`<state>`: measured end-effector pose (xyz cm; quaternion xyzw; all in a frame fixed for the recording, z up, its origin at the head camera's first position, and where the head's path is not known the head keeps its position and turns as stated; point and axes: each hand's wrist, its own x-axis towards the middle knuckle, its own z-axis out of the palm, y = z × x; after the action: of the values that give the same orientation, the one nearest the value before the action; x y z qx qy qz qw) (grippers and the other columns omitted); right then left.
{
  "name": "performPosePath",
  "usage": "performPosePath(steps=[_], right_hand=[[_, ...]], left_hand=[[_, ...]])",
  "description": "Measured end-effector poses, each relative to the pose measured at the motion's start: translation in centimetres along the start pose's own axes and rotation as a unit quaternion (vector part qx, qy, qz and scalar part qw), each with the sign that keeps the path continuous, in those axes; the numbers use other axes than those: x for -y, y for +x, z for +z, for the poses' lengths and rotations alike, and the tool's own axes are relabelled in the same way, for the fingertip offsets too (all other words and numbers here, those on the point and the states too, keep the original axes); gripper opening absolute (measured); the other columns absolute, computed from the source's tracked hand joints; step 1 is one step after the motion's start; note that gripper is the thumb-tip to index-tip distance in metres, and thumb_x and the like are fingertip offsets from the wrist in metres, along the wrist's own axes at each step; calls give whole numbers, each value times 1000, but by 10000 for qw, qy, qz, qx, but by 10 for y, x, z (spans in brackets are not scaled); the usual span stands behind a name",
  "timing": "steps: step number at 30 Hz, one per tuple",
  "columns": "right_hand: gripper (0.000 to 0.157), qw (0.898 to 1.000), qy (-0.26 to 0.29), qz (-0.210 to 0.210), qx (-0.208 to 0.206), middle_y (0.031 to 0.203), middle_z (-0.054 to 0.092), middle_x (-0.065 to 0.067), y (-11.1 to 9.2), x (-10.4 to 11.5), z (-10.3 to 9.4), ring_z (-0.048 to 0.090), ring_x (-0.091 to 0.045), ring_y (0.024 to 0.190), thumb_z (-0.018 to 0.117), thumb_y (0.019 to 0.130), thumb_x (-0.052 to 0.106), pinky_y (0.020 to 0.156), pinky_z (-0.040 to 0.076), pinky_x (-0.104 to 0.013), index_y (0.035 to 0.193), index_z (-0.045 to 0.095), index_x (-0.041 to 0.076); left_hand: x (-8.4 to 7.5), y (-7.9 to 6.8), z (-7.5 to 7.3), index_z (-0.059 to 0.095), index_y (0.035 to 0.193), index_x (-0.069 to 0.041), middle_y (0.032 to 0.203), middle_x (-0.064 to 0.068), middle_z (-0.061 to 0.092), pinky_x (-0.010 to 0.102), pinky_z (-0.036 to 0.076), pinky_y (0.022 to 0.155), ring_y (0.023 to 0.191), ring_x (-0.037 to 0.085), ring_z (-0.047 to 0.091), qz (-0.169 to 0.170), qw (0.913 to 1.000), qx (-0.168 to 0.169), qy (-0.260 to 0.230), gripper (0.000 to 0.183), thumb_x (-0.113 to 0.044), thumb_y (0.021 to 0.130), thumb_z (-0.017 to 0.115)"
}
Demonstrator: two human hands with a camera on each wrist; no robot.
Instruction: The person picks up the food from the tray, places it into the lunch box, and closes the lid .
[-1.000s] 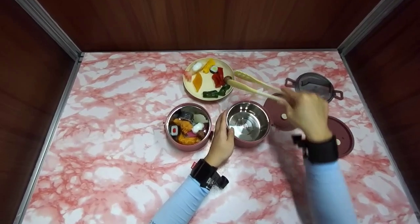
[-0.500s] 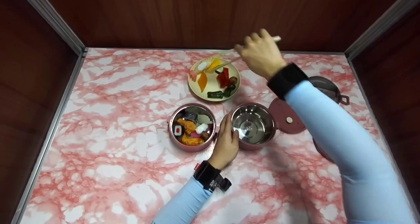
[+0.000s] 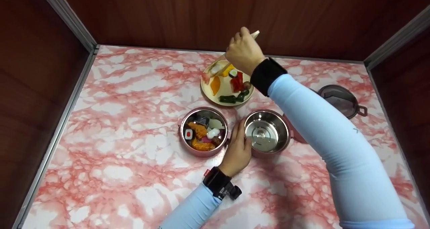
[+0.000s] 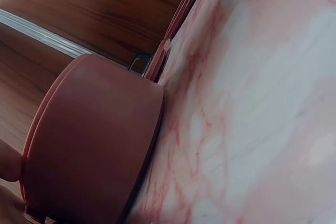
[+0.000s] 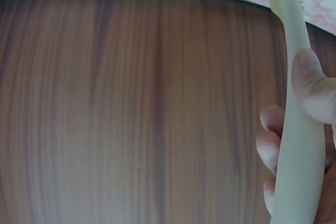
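My right hand (image 3: 245, 51) grips pale yellow tongs (image 5: 299, 166) over the cream plate (image 3: 225, 88) at the back. The tongs' arms reach down to the plate's left part, about a white piece (image 3: 216, 68) and a pink piece (image 3: 206, 78); whether they touch either, I cannot tell. Orange, yellow, red and green toy foods also lie there. My left hand (image 3: 236, 156) rests with straight fingers against the left side of a pink pot (image 3: 268, 153) with a steel inside. To its left stands a similar pot (image 3: 201, 153) holding several toy foods.
Right of the pots, a dark pink lid (image 3: 299, 135) is partly hidden by my right sleeve. Behind it sits a dark grey two-handled pan or lid (image 3: 346, 103). Wooden walls (image 3: 168, 17) enclose the marbled pink table (image 3: 111, 138).
My right hand has swung left and back with the tongs, from the brown ball at the plate's right edge to its left part. The ball stays on the plate. My left hand keeps its place at the pot.
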<state>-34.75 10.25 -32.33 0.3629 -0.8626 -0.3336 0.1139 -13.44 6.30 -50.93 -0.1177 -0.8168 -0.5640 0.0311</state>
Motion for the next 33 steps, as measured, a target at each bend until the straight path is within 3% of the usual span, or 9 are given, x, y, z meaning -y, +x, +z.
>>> performPosePath(steps=[5,11,16,21,33], right_hand=[[22,9998,-71,-7,197,78,62,-17,0,2,1,53,-31,74,51,99,10,79,37,-44,87,68,2],[23,9971,599,177,444,74,61,-17,-12,-9,2,56,-33,71,51,96,11,79,39,-46,77,64,5],[15,9850,1366,440,956,77,63,-14,-23,-23,0,58,-33,71,55,92,10,81,43,-49,79,63,8],[6,9731,1703,688,1393,77,62,-13,-31,-33,-1,59,-33,71,62,84,12,69,49,-50,81,65,8],[8,9739,1681,770,1320,76,64,-14,-33,-27,18,62,-33,70,61,85,12,63,51,-49,79,66,7]], left_hand=[[0,0,1,16,158,-6,159,24,20,42,38,110,143,36,28,-23,10000,-5,0,64,-9,102,45],[3,1,5,20,156,1,157,26,23,42,30,115,144,37,27,171,9997,-98,129,61,-8,101,45],[2,2,3,18,156,3,158,26,21,42,31,115,144,36,27,52,9999,-20,84,62,-7,101,45],[5,5,1,16,157,2,159,24,19,42,31,115,144,36,28,-44,10000,52,66,64,-6,101,46],[11,14,3,13,158,-2,160,23,18,42,29,115,144,35,26,-80,9998,174,-53,65,-8,102,46]])
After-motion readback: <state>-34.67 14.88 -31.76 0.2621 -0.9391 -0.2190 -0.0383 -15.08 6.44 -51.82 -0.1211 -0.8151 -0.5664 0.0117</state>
